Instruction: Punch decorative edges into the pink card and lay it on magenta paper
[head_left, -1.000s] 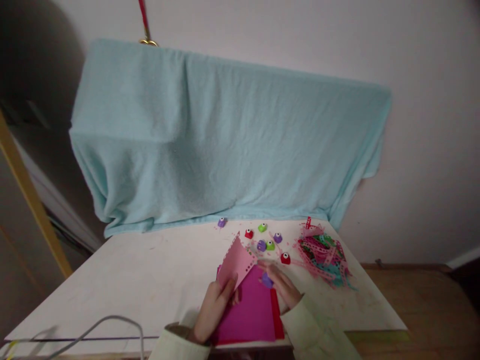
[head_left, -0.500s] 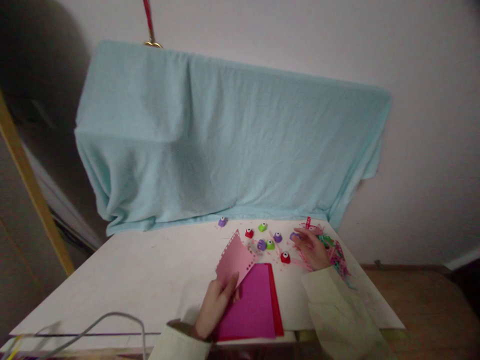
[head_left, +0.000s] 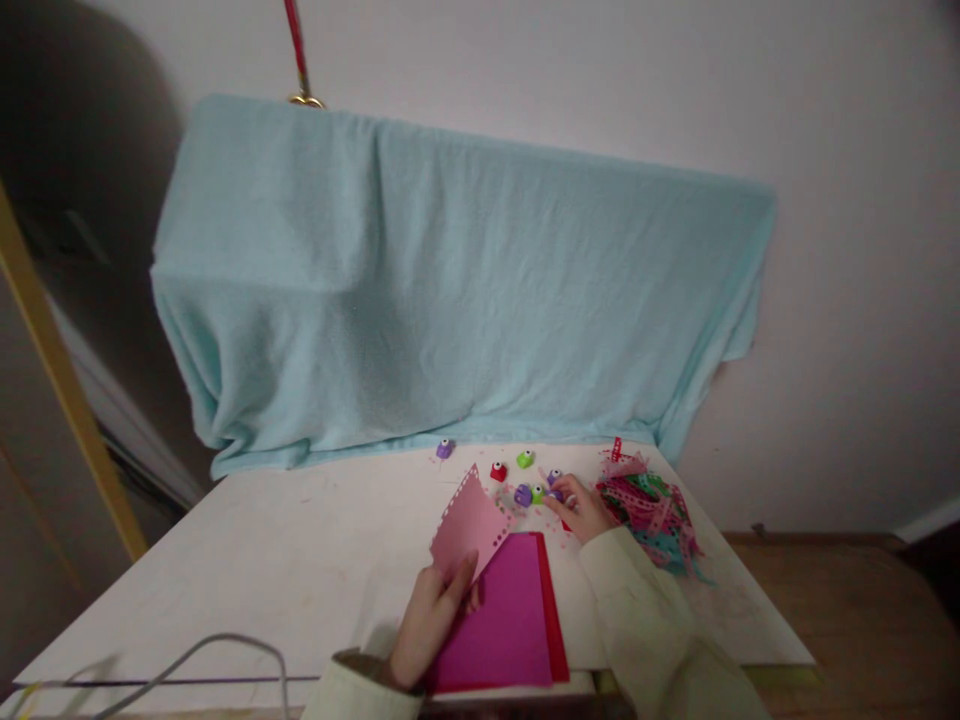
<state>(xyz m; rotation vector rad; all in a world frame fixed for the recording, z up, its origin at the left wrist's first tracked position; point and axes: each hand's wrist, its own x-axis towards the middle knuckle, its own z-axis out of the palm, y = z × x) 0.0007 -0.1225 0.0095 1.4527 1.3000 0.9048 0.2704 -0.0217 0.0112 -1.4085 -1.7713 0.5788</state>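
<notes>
In my left hand (head_left: 435, 615) is a sheet of pink paper (head_left: 469, 525), pinched near its lower edge and tilted up. Small punched holes run along its borders. My right hand (head_left: 581, 508) has its fingers closed on a small purple craft punch (head_left: 554, 495), partly hidden by the fingertips. Close by lie a second purple punch (head_left: 523, 495), a green punch (head_left: 537, 494) and another purple one (head_left: 555, 477). A red punch (head_left: 566, 525) is mostly covered by the right hand. Magenta paper (head_left: 510, 610) lies on red paper (head_left: 556, 640) beneath the left hand.
A heap of punched paper strips (head_left: 652, 510) lies on the white table (head_left: 300, 570) at right. Farther back stand a red punch (head_left: 499, 471), a green punch (head_left: 525, 458) and a purple punch (head_left: 445, 449). Blue cloth (head_left: 465, 290) hangs behind. A grey cable (head_left: 217, 640) curves at front left.
My right hand has moved left and slightly toward me with the purple punch, from beside the strips to the group of punches. The left hand and pink paper stay nearly still.
</notes>
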